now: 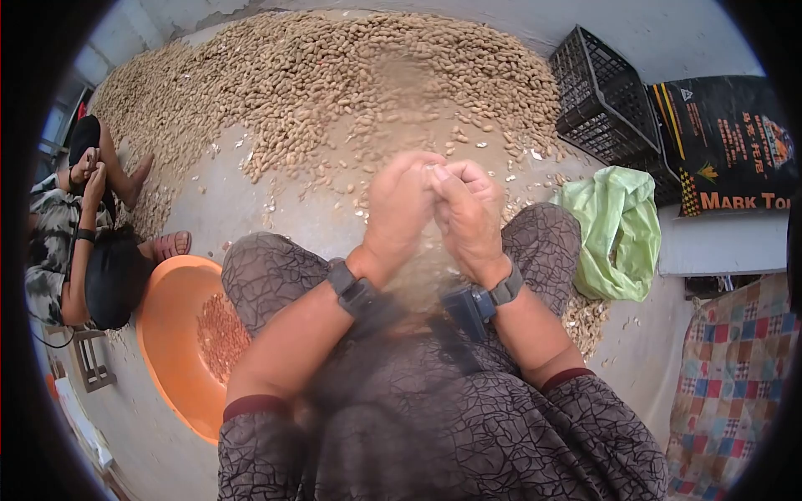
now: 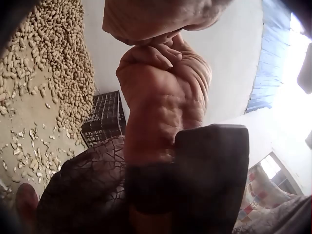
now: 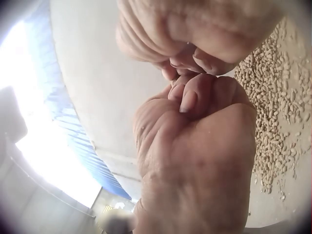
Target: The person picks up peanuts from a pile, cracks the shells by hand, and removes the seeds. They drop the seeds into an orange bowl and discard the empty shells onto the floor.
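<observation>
Both hands meet in front of the lap in the head view, thumbs and fingertips pressed together. My left hand (image 1: 399, 204) and right hand (image 1: 469, 209) have curled fingers pinching a peanut, which is almost wholly hidden between them. The left wrist view has the right hand (image 2: 163, 92) below and the left hand (image 2: 161, 19) close above it. From the right wrist, the left hand (image 3: 195, 156) shows with its fingers folded in, touching the right hand (image 3: 204, 29). Beyond the hands, a large heap of unshelled peanuts (image 1: 334, 75) spreads over the floor.
An orange basin (image 1: 167, 334) with reddish shelled peanuts (image 1: 219, 334) stands by the left knee. At the right are a green sack (image 1: 618, 225), a black crate (image 1: 601, 100) and a black printed bag (image 1: 727, 142). Another person (image 1: 83, 234) sits at the far left.
</observation>
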{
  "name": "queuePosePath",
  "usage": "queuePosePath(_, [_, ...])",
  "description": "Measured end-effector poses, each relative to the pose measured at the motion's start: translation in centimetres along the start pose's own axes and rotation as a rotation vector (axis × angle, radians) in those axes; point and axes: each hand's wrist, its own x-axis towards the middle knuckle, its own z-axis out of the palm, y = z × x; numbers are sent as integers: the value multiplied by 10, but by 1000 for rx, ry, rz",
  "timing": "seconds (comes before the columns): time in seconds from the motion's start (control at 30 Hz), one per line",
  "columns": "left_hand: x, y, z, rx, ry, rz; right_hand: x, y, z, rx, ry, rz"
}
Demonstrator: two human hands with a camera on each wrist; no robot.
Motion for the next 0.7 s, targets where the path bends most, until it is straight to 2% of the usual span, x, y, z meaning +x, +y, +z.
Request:
queuePosePath(0.1, [1,-2,-3,46,2,18,-1,4,4,44,50,-17])
queuePosePath(0.17, [1,-2,-9,333,11,118,-1,7,4,3,72,-61])
queuePosePath(0.2, [3,-3,-12,333,14,117,-2,6,5,3,70,-58])
queuePosePath(0.27, [7,-7,-18,676,-39,341,-3,4,7,-14,46,-103])
queuePosePath(0.3, [7,-5,-17,676,-36,341,-3,3,7,-14,44,-102])
queuePosePath(0.37, [8,-3,-14,-94,-86,-21,-3,-1,5,-15,20,-107])
queuePosePath(0.5, [9,6,-4,-272,-31,-144,-3,-8,-2,-48,-26,-124])
queuePosePath(0.6, [13,5,-7,-210,-126,-162,-5,-15,-3,-156,-50,-180])
queuePosePath(0.67, [15,4,-12,-46,-153,-178,-8,-20,3,-351,-50,-367])
queuePosePath(0.7, [16,3,-14,-47,-150,-177,-8,-19,1,-352,-52,-366])
